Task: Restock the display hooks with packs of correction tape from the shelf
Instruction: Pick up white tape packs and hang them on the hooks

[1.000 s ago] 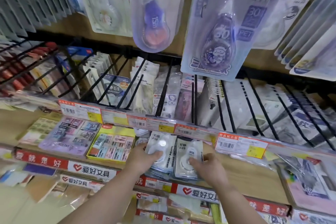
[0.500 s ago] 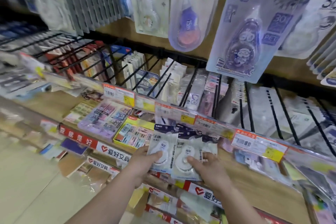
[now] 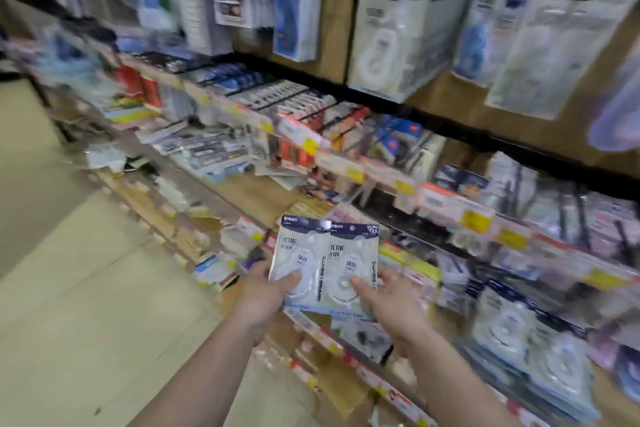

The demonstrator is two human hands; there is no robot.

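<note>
Both packs of correction tape have come away from the shelf and now sit raised side by side, in front of its price-tagged edge. Left hand pinches the left pack's lower edge, thumb on its face; right hand grips the right pack likewise. Blurred hanging packs fill the hooks above.
</note>
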